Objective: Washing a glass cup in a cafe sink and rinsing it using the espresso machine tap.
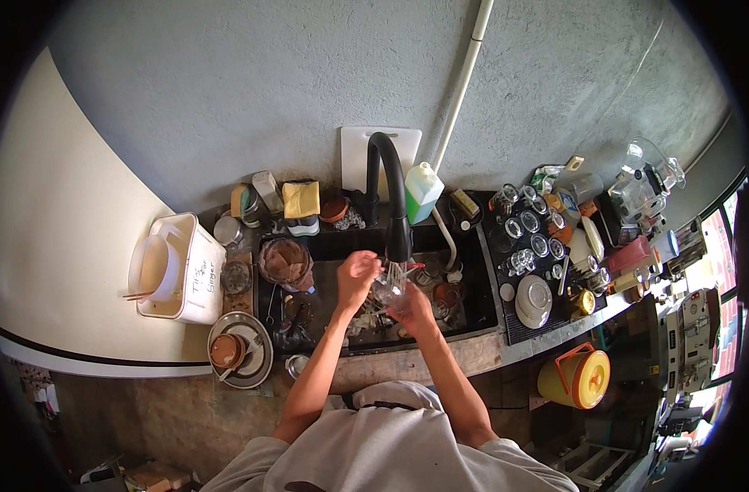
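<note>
A clear glass [388,292] is in my right hand [413,312], whose fingers wrap round its side. Water runs down over it from the black faucet [398,238]. Just left of the glass is my left hand [357,280], its fingers loosely bent and apart, with nothing visible in them. Both hands are above the black sink [473,320], where several dirty dishes and scraps lie below. A brown, rumpled bowl-like thing [285,261] rests at the sink's left side. Beneath my hands, the sink's contents are partly hidden.
Along the back ledge stand a bottle of green liquid [423,193] and a yellow sponge [301,198]. To the right, several glasses and stacked white saucers [533,300] sit on a black drying mat. Left are a plate with a brown bowl [228,350] and a white bin [180,279].
</note>
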`<act>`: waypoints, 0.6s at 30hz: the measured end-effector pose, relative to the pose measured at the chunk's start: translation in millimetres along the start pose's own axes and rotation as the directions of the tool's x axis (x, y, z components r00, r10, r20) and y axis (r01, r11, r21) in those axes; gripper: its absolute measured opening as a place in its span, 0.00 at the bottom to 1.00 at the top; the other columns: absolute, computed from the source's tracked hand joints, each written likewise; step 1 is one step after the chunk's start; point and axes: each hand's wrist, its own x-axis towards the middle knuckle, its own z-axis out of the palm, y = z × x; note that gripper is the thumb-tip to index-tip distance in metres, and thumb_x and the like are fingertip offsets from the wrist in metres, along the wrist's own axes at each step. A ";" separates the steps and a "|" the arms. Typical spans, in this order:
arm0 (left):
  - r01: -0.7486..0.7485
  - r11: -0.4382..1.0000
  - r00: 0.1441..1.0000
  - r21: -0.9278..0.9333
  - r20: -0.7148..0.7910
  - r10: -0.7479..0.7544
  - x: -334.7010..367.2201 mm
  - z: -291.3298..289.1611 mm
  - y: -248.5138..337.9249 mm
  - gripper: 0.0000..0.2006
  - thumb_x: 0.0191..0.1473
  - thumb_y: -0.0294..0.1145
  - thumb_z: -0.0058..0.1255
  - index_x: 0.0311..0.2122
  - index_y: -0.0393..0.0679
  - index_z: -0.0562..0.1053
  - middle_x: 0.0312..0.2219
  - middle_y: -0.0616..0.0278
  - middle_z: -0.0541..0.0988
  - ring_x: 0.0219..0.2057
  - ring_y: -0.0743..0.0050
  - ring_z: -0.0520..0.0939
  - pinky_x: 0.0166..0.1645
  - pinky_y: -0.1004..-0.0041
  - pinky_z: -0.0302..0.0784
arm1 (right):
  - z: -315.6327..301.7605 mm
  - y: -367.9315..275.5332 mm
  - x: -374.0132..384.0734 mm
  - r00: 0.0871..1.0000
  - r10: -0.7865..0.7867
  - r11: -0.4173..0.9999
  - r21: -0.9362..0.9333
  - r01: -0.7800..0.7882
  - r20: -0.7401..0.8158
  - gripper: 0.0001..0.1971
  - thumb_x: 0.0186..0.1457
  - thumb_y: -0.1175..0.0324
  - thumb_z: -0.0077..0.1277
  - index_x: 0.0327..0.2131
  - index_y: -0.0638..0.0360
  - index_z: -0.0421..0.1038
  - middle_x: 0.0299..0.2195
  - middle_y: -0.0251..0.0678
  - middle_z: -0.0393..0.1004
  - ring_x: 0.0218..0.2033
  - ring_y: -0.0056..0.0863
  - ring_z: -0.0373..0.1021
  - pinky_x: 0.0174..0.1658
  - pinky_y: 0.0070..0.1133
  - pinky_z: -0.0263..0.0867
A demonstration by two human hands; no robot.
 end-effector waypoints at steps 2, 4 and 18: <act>0.050 0.996 0.989 0.076 -0.143 -0.039 -7.7 -13.2 -7.0 0.12 0.61 0.35 0.57 0.43 0.37 0.75 0.29 0.65 0.79 0.28 0.78 0.82 0.31 0.76 0.77 | 16.4 -16.3 -16.6 0.996 -0.086 0.994 -0.058 0.088 0.034 0.16 0.65 0.54 0.49 0.45 0.56 0.72 0.37 0.32 0.75 0.36 0.26 0.75 0.25 0.23 0.78; 0.101 0.985 0.954 0.141 -0.295 -0.056 -17.7 -27.7 -22.5 0.13 0.62 0.40 0.55 0.40 0.38 0.75 0.26 0.65 0.78 0.23 0.80 0.80 0.25 0.78 0.74 | 38.1 -27.9 -28.7 0.894 -0.433 0.792 -0.426 0.437 0.114 0.15 0.63 0.57 0.52 0.45 0.58 0.73 0.37 0.32 0.75 0.37 0.26 0.75 0.26 0.25 0.78; 0.775 0.476 0.586 -0.415 0.190 -0.788 -17.5 -34.6 -42.5 0.15 0.59 0.47 0.53 0.30 0.48 0.69 0.18 0.64 0.72 0.13 0.77 0.70 0.12 0.80 0.54 | 55.3 -47.0 -40.3 0.358 -0.677 -0.123 -0.579 0.806 0.643 0.14 0.58 0.64 0.58 0.41 0.65 0.74 0.28 0.37 0.76 0.33 0.25 0.74 0.41 0.29 0.71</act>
